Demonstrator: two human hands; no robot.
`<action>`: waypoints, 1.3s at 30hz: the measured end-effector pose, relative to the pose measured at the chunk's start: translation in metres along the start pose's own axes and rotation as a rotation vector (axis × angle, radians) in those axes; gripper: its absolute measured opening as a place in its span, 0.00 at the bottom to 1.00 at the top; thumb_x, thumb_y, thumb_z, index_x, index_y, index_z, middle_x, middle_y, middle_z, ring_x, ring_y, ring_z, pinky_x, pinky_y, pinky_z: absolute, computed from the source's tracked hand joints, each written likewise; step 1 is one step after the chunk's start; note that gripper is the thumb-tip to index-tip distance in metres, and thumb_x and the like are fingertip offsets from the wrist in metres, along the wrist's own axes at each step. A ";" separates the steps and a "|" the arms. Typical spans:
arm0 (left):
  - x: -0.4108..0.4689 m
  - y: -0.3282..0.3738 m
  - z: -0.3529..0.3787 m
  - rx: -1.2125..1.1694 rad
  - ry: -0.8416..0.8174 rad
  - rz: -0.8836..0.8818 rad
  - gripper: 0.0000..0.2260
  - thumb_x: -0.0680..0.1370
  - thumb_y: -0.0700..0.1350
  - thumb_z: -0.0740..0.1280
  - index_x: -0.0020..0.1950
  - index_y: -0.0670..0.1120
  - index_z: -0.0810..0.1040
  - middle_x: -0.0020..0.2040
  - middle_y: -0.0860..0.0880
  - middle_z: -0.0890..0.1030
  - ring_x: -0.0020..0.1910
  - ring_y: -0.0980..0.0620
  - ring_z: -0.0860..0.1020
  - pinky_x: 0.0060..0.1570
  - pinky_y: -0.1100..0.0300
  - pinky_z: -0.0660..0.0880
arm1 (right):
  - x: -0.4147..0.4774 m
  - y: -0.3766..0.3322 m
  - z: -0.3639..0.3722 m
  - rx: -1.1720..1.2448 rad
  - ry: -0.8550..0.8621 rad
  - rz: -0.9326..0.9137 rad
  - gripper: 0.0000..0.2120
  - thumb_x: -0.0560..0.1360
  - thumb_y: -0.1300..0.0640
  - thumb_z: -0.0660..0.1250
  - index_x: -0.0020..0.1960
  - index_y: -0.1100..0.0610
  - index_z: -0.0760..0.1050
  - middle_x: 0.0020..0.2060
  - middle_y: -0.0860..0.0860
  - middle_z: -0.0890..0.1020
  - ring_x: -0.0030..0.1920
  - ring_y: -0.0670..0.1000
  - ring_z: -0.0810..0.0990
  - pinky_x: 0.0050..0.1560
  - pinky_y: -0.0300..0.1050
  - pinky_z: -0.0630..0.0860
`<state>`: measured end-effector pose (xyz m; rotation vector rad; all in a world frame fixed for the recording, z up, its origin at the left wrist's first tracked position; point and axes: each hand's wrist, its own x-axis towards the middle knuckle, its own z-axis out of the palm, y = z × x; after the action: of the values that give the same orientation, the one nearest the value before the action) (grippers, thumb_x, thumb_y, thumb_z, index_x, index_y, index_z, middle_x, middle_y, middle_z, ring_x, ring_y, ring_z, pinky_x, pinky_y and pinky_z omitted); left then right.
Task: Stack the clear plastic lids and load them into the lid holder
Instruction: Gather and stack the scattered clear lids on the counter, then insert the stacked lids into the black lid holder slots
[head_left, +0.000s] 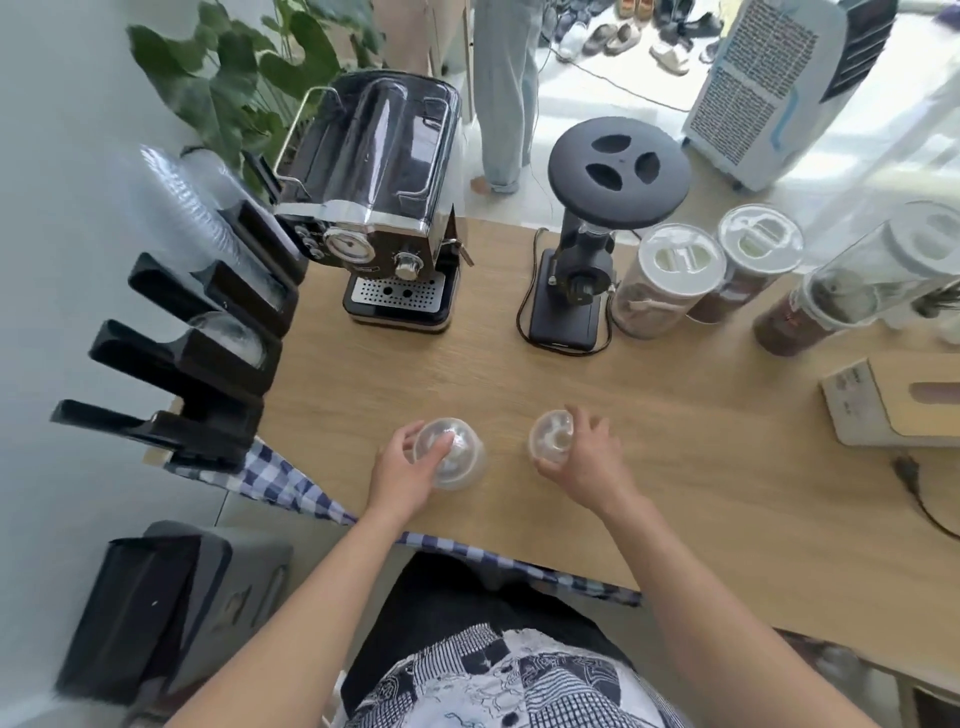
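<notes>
My left hand (402, 470) grips a small stack of clear dome lids (457, 457) that rests on the wooden table (675, 467) near its front edge. My right hand (587, 457) holds a single clear dome lid (551, 435) a short way to the right, apart from the stack. The black lid holder (208, 332) stands at the table's left edge with several slanted slots. One slot has a clear dome lid (228, 338) in it. The upper slots carry a long stack of clear cups (176, 208).
An espresso machine (379, 208) and a black grinder (587, 249) stand at the back of the table. Clear canisters (670, 280) line the back right. A white and wood box (893, 400) sits at the right edge. A person's legs (501, 93) are behind the table.
</notes>
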<state>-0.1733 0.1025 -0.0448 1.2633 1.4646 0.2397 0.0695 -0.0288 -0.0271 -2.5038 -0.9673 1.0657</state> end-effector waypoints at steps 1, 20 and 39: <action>0.000 -0.002 -0.004 -0.002 0.014 0.002 0.27 0.76 0.69 0.78 0.71 0.63 0.76 0.70 0.55 0.80 0.67 0.48 0.82 0.63 0.42 0.86 | 0.000 -0.010 0.006 -0.015 -0.017 -0.020 0.48 0.78 0.41 0.79 0.89 0.48 0.57 0.79 0.59 0.67 0.77 0.65 0.71 0.73 0.62 0.77; 0.053 -0.032 -0.140 0.139 -0.082 -0.036 0.42 0.73 0.75 0.74 0.82 0.57 0.73 0.79 0.54 0.75 0.69 0.53 0.78 0.64 0.50 0.80 | 0.016 -0.167 0.096 0.115 0.020 -0.066 0.60 0.78 0.39 0.79 0.91 0.60 0.44 0.85 0.63 0.61 0.85 0.63 0.62 0.85 0.61 0.66; 0.063 -0.018 -0.155 -0.099 -0.368 -0.118 0.25 0.80 0.61 0.77 0.73 0.55 0.75 0.69 0.52 0.83 0.62 0.50 0.87 0.61 0.47 0.87 | -0.034 -0.185 0.176 0.839 -0.206 0.282 0.43 0.78 0.21 0.64 0.75 0.56 0.79 0.56 0.48 0.91 0.58 0.51 0.91 0.62 0.50 0.87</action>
<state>-0.2955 0.2187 -0.0411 1.0710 1.1897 -0.0014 -0.1622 0.0825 -0.0467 -1.8655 -0.1162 1.4472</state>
